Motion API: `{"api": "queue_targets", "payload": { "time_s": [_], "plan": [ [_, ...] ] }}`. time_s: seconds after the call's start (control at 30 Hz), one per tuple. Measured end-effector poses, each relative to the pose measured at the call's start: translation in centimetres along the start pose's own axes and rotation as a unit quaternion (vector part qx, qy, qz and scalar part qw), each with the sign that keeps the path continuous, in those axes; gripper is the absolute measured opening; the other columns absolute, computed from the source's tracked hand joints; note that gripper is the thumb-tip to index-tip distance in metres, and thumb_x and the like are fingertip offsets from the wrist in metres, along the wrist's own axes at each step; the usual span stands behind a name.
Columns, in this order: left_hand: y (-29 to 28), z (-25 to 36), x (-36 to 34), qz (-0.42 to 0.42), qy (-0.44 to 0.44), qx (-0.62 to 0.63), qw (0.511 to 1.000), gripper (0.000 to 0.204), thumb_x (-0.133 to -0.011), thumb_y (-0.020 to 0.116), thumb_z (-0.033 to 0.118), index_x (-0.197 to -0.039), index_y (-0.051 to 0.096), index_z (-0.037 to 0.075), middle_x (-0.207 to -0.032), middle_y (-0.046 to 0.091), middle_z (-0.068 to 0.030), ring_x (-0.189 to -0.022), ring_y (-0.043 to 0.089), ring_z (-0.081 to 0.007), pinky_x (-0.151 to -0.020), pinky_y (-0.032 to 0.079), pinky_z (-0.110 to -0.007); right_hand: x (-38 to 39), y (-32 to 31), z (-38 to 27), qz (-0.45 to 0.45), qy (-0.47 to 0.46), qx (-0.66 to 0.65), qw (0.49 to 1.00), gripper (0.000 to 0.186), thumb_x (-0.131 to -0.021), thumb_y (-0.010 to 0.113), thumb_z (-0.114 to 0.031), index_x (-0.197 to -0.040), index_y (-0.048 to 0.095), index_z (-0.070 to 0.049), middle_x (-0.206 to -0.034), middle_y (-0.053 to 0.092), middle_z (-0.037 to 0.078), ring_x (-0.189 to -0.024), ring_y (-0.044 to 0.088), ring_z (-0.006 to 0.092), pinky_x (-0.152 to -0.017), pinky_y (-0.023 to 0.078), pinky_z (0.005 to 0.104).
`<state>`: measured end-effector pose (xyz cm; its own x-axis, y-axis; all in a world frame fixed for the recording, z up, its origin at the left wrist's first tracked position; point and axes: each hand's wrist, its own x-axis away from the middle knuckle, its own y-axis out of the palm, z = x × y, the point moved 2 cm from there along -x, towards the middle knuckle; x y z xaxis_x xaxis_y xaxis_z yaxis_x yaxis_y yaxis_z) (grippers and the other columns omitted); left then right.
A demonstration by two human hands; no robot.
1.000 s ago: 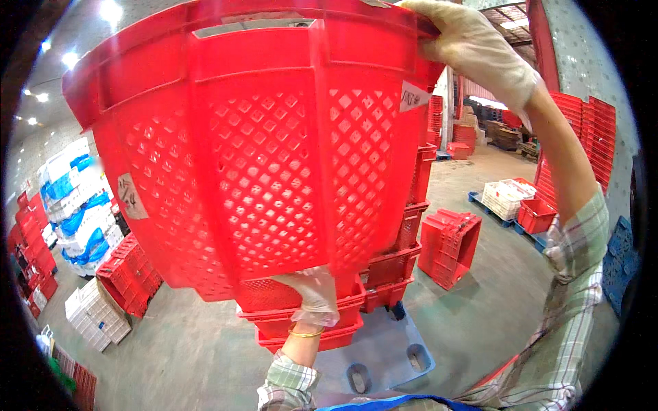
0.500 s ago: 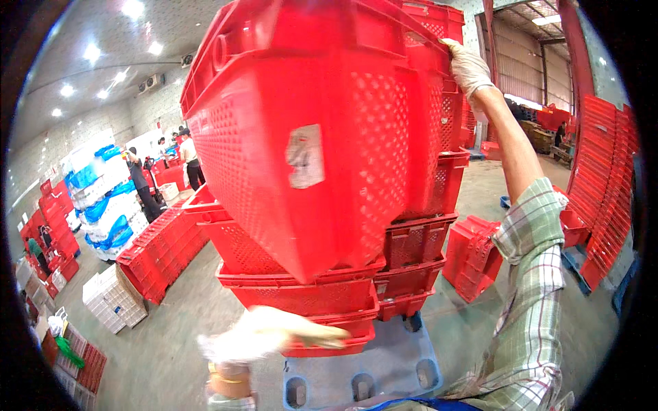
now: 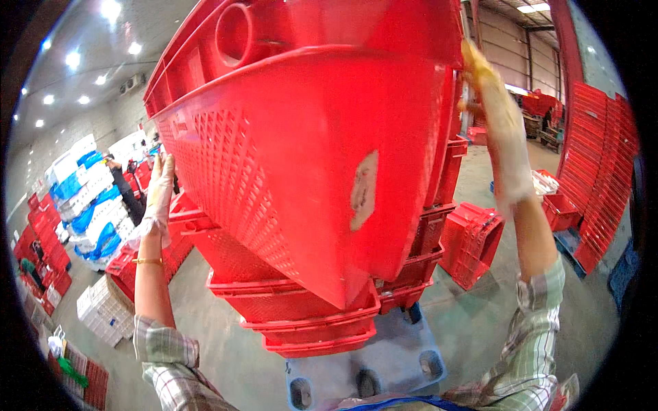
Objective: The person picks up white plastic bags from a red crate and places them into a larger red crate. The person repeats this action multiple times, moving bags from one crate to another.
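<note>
A: Where is the big red crate point(image 3: 301, 157)?
B: It fills the middle of the frame and runs off the top edge, one corner facing the camera, with a pale label point(image 3: 364, 190) on it.

A: And the left hand point(image 3: 158, 195)?
B: Gloved, left of centre, beside the crate's mesh side. It's open, fingers straight and pointing up; I can't tell whether it touches the crate.

A: The right hand point(image 3: 498, 113)?
B: Gloved too, upper right, at the crate's right edge. It's blurred, so I can't tell how far it is closed or whether it has a grip.

A: What's underneath?
B: Lower centre, a stack of red crates point(image 3: 295, 301) shows below the big one, near a blue-grey pallet point(image 3: 397, 349). Whether the big crate rests on that stack, I can't say.

A: Anything around?
B: A red crate on its side point(image 3: 469, 250) right of centre, and white crates point(image 3: 106, 312) at lower left.
</note>
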<state>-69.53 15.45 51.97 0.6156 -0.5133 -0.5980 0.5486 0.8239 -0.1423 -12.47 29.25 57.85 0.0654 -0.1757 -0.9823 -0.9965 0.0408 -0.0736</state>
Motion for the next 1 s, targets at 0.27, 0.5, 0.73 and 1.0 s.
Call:
{"api": "queue_targets", "payload": {
  "time_s": [0.27, 0.5, 0.73, 1.0],
  "plan": [
    [1.0, -7.5, -10.6, -0.016, -0.002, 0.225, 0.974, 0.091, -0.087, 0.036, 0.074, -0.150, 0.022, 0.011, -0.150, 0.032, -0.0062, -0.131, 0.033, -0.0211, -0.108, 0.026, -0.035, 5.9, 6.1, -7.8, -0.045, 0.094, -0.053, 0.993, 0.093, -0.080, 0.074, -0.007, -0.151, 0.015, -0.009, -0.153, 0.025, 0.009, -0.136, 0.032, 0.0168, -0.105, 0.039, 0.0337],
    [3.0, -11.4, -14.9, -0.202, -0.073, 0.402, 0.890, 0.067, -0.087, 0.045, 0.069, -0.116, 0.063, 0.012, -0.108, 0.067, -0.0030, -0.095, 0.061, -0.0214, -0.086, 0.047, -0.037, 7.8, 6.1, -9.9, -0.026, 0.278, -0.085, 0.957, 0.073, -0.091, 0.064, -0.011, -0.149, 0.020, -0.002, -0.143, 0.041, 0.010, -0.127, 0.041, 0.0154, -0.108, 0.033, 0.0306],
    [-0.4, -6.3, -8.7, -0.146, -0.024, 0.435, 0.888, 0.070, -0.094, 0.037, 0.060, -0.144, 0.037, 0.011, -0.145, 0.041, -0.0058, -0.133, 0.039, -0.0236, -0.111, 0.029, -0.041, 7.2, 6.0, -10.5, 0.075, 0.306, -0.239, 0.919, 0.060, -0.097, 0.052, -0.036, -0.143, 0.034, -0.001, -0.131, 0.053, 0.006, -0.116, 0.051, 0.0160, -0.103, 0.038, 0.0296],
    [-5.9, -1.1, -2.2, 0.113, 0.075, 0.167, 0.976, 0.067, -0.098, 0.029, 0.050, -0.150, 0.022, 0.008, -0.154, 0.025, -0.0107, -0.140, 0.026, -0.0265, -0.115, 0.022, -0.040, 2.8, 9.5, 2.7, 0.021, 0.280, -0.146, 0.949, 0.087, -0.088, 0.055, -0.058, -0.141, 0.032, 0.008, -0.139, 0.045, 0.020, -0.130, 0.043, 0.0255, -0.109, 0.031, 0.0319]
  ]
}}
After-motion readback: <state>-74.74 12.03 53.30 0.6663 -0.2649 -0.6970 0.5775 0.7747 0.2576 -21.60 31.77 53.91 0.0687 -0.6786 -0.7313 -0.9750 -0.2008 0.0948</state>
